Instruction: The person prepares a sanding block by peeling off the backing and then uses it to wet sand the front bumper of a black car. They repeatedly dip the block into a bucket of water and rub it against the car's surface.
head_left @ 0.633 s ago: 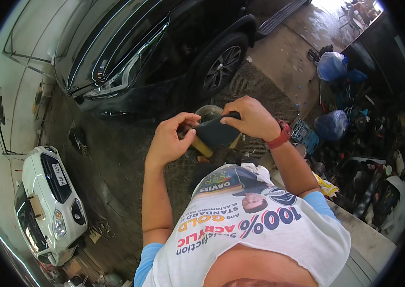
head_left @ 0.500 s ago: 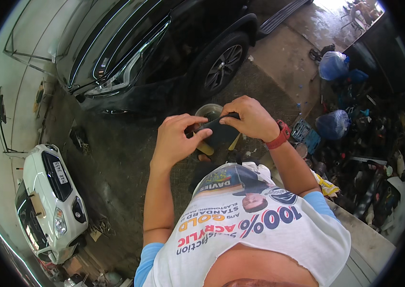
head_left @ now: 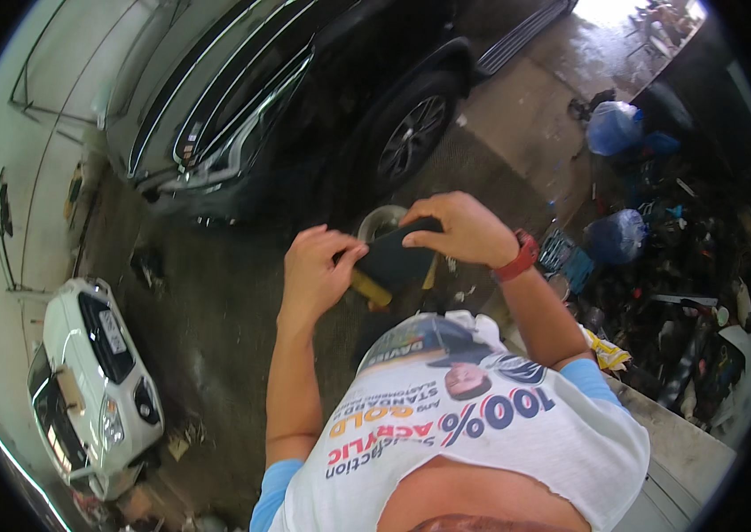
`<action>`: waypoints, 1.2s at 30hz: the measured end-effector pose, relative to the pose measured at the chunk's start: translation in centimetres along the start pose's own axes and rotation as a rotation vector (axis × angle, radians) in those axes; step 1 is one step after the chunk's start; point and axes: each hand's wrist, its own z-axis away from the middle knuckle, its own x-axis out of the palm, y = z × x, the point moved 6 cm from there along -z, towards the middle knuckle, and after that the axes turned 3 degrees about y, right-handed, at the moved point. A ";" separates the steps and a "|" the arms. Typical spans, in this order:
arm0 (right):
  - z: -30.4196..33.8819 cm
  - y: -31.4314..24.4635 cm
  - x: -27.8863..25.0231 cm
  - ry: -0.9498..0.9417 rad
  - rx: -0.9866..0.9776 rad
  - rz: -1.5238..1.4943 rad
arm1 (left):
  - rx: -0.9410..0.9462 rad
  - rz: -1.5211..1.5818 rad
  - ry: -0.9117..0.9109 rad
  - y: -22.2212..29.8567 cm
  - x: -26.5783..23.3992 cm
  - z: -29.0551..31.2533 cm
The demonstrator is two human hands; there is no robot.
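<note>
"What's closest?"
"The white shirt [head_left: 473,434]. Just past it, both hands."
"How is the right hand [head_left: 466,232]?"
"Closed on the dark sheet [head_left: 397,255]: thumb on the near face, fingers behind, at its upper right corner. A red watch [head_left: 518,257] sits on that wrist."
"And the left hand [head_left: 317,273]?"
"Half curled, thumb and forefinger nearly together at the sheet's left edge. Whether it truly grips, I can't tell."
"So where's the sheet?"
"Between the hands, in front of the person. A yellow piece [head_left: 370,289] shows just below it, and it partly hides a round tub [head_left: 381,220]."
"And farther out?"
"A blue case [head_left: 577,268] to the right, the black car [head_left: 340,97] ahead, the white car [head_left: 90,377] off left."
</note>
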 end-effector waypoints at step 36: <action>-0.5 -0.1 3.8 -0.101 0.027 0.288 | 0.168 -0.253 0.033 3.0 4.1 -1.0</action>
